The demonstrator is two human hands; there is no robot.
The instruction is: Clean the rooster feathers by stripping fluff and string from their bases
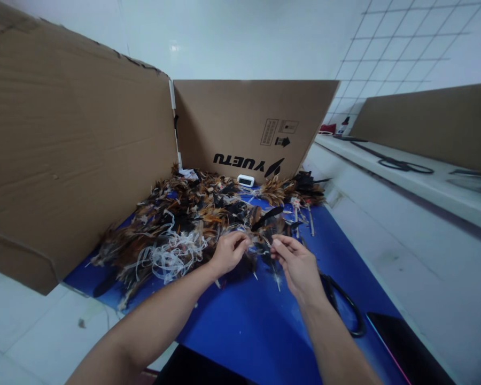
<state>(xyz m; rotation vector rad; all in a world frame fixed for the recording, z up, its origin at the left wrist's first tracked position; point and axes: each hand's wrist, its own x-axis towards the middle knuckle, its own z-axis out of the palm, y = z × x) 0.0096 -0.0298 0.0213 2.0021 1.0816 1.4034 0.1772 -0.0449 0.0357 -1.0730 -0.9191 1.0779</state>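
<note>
My left hand (230, 252) is closed in a pinch above the near edge of the feather pile; whatever its fingertips hold is too small to make out. A short way to the right, my right hand (299, 264) pinches a thin feather (269, 231) between thumb and fingers. Brown and black feathers (208, 214) spread over the blue table (252, 326) behind both hands. Left of my left hand lies a tangle of clear, whitish strips (170, 256). Black-handled scissors (355, 315) rest beside my right wrist, partly hidden by it.
Cardboard walls (224, 117) stand at the back and left. A small white device with a dark display (246, 181) sits against the back wall. A dark phone-like slab (409, 347) lies near right. Another pair of scissors (401, 163) is on the right-hand ledge (428, 192).
</note>
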